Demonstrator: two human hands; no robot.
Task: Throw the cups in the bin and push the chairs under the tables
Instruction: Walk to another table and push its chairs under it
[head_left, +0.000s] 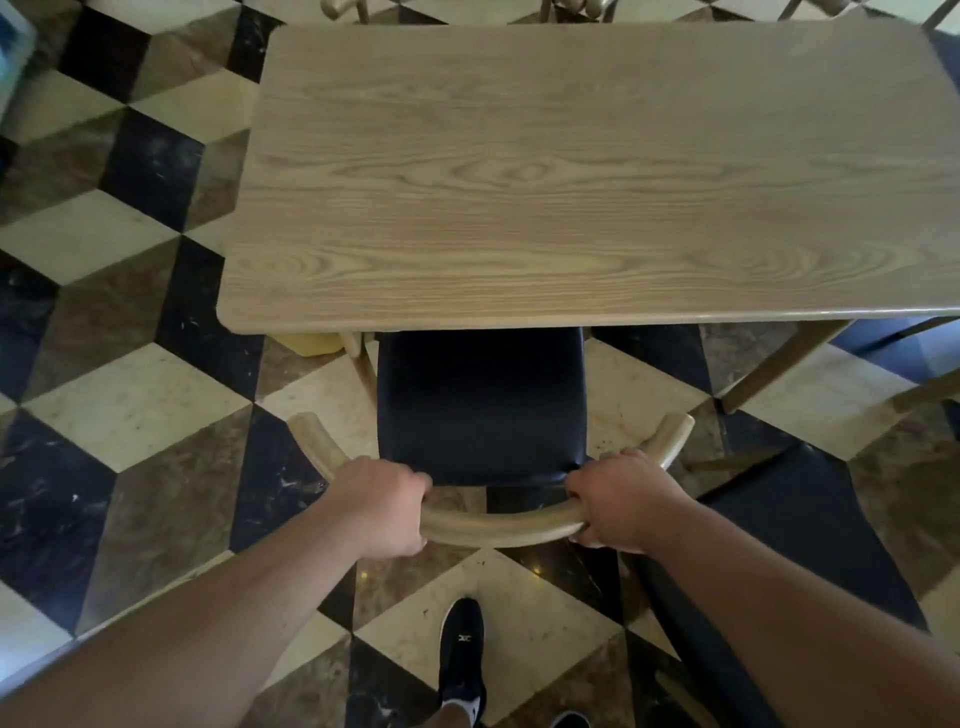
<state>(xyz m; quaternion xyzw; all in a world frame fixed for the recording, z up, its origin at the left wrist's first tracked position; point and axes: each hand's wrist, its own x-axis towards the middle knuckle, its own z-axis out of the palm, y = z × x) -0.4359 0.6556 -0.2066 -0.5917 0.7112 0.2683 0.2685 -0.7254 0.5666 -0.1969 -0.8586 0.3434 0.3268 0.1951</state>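
A chair (480, 405) with a dark padded seat and a curved pale wooden backrest stands in front of me, its seat front tucked partly beneath the near edge of a light wooden table (597, 171). My left hand (382, 506) is closed around the left part of the curved backrest. My right hand (621, 501) is closed around its right part. No cups and no bin are in view.
Chequered marble floor (130, 395) surrounds the table. A second dark-seated chair (810, 525) stands close at my right. More chair backs (576, 8) show beyond the table's far edge. My black shoe (461, 652) is on the floor behind the chair.
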